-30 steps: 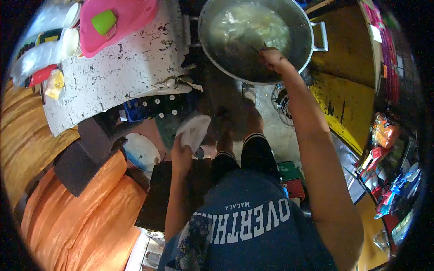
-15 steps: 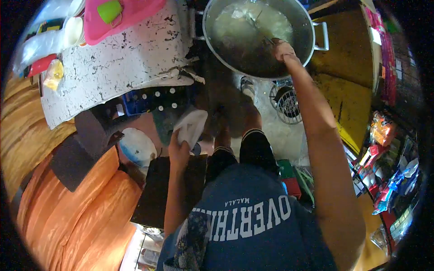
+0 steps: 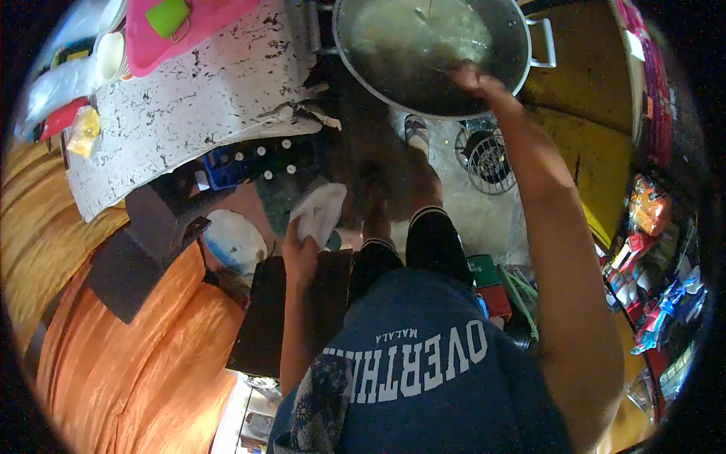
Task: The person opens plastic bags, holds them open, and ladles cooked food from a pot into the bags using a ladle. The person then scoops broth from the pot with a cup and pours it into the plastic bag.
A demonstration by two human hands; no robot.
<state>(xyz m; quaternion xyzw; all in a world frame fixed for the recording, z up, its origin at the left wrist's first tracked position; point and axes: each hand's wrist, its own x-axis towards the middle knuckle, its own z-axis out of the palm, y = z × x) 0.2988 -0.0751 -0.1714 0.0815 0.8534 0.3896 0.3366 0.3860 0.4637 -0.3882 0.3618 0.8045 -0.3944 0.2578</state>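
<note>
A big metal pot (image 3: 435, 115) with side handles holds cloudy, steaming liquid with pale pieces in it. My right hand (image 3: 473, 77) is closed over the pot's near right part, around a thin-handled utensil (image 3: 437, 69) that slants into the liquid; its far end is hidden. Another slim stick-like thing pokes up near the pot's far side. Down at the left, my left hand (image 3: 300, 250) grips a whitish, translucent plastic bag (image 3: 321, 214) by its lower edge, apart from the pot.
Left of the pot stands a worn white table (image 3: 189, 98) with a pink tray (image 3: 212, 30) and a green cup (image 3: 168, 17). Beneath it sits a blue crate (image 3: 219, 170). A wire-guarded fan-like object (image 3: 490, 165) lies on the floor. Packaged goods (image 3: 650, 280) line the right.
My right hand has shifted slightly left and up within the pot, moving the utensil with it. My left hand keeps hold of the plastic bag, nearly still. The view has tilted a little.
</note>
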